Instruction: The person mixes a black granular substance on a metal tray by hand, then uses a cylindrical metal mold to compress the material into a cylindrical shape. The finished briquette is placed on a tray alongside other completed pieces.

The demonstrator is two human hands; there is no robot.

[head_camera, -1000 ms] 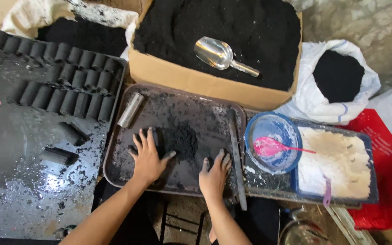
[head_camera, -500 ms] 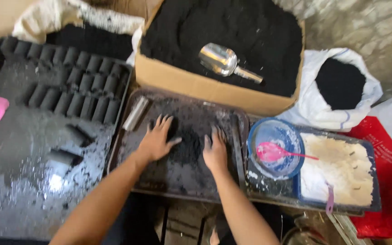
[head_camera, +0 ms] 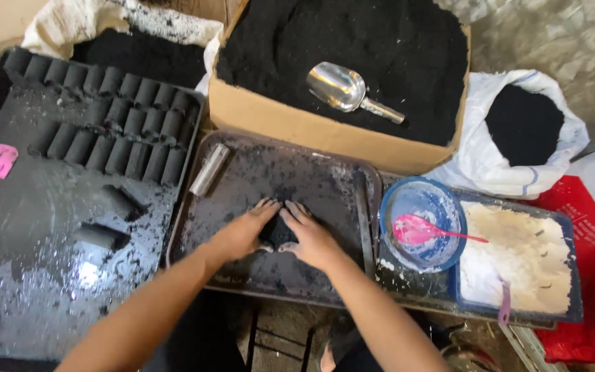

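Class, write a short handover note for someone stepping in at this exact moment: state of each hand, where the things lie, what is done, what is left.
Left hand and right hand: cupped together around a mound of black powder on the middle tray.
Metal tube mould: lying at that tray's upper left, untouched.
Done: rows of black cylinders on the left tray.
Left: mound not yet in the mould.
Scoop rests in the powder box.
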